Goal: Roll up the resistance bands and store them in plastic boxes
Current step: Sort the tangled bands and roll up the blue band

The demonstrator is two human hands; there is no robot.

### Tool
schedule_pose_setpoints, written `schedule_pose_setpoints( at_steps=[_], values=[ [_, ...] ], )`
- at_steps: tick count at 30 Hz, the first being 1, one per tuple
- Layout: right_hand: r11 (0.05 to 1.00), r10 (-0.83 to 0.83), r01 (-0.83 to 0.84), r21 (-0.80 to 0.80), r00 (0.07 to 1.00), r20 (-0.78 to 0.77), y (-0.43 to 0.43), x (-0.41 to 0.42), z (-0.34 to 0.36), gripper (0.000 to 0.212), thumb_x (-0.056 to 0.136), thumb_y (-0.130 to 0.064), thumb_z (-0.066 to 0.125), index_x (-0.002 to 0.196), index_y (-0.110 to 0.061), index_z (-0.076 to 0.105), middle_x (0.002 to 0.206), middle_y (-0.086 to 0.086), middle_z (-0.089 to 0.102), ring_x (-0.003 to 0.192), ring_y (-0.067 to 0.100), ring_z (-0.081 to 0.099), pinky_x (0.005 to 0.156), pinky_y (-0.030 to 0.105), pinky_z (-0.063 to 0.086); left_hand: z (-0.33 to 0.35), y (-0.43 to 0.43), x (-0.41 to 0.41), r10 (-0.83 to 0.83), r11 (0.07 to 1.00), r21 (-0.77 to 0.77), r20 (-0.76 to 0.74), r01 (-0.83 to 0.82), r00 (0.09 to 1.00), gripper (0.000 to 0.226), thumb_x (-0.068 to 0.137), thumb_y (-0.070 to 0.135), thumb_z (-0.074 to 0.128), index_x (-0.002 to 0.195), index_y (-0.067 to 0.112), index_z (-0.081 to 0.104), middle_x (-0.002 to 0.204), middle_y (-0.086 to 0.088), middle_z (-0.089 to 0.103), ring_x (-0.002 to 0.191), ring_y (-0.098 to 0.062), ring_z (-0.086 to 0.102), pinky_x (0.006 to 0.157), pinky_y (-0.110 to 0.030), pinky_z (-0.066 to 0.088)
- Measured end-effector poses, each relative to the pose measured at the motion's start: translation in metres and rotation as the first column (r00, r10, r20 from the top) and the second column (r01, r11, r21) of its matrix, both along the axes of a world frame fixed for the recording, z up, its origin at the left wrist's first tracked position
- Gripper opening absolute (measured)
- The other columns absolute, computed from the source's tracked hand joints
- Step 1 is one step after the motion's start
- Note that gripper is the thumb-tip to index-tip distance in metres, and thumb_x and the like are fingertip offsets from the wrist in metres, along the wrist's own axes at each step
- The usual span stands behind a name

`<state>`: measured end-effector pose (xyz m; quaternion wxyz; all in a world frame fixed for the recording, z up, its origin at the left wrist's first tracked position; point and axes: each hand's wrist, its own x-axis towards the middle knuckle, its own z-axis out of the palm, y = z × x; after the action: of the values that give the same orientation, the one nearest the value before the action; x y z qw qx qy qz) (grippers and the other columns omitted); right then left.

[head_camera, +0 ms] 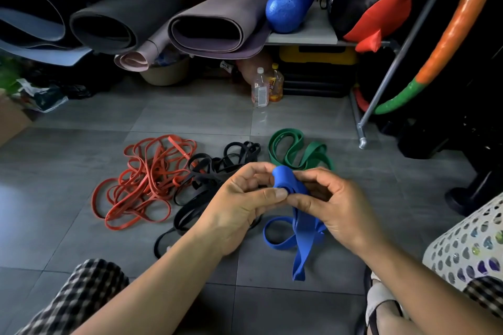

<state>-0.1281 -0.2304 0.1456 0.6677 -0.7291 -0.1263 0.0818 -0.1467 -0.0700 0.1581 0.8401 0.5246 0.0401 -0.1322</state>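
Basket [468,236] near right hand [340,207], which pinches blue band [281,178], shows coloured contents.

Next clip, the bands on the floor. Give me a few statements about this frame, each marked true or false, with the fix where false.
1. The left hand and the right hand both hold the blue band. True.
2. The green band is rolled up tight. False: it lies in loose loops on the floor, beyond the hands.
3. The red bands lie left of the black bands. True.
4. The blue band is fully rolled. False: only its upper end is rolled between the fingers; the rest trails down in loose loops.
5. Two bottles stand on the shelf. False: they stand on the floor, below the shelf.
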Motion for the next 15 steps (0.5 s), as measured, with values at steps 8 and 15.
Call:
schedule_pose_setpoints(
  at_steps=[8,15],
  values=[
    [0.93,0.004,0.09,-0.357,0.967,0.253,-0.002,-0.002,-0.011,0.046,0.07,-0.047,0.07,0.105,-0.018,0.063,0.096,-0.012,0.06,0.09,0.005,0.058,0.083,0.014,0.045,0.0,0.002,-0.002,-0.056,0.998,0.012,-0.042,0.056,0.998,0.04,0.066,-0.007,0.072,0.103,0.003,0.06,0.086,-0.013,0.068,0.072,-0.021,0.068,0.07,-0.025,0.056],
    [0.757,0.197,0.218,-0.616,0.823,0.533,0.004,-0.003,-0.017,0.039,0.077,-0.043,0.05,0.101,-0.014,0.058,0.093,0.0,0.06,0.087,0.009,0.047,0.077,0.012,0.034,-0.005,-0.009,-0.002,0.098,0.987,0.147,-0.181,-0.072,0.978,0.005,0.084,-0.003,0.058,0.088,-0.002,0.059,0.081,-0.018,0.063,0.066,-0.019,0.067,0.06,-0.024,0.055]
  ],
)
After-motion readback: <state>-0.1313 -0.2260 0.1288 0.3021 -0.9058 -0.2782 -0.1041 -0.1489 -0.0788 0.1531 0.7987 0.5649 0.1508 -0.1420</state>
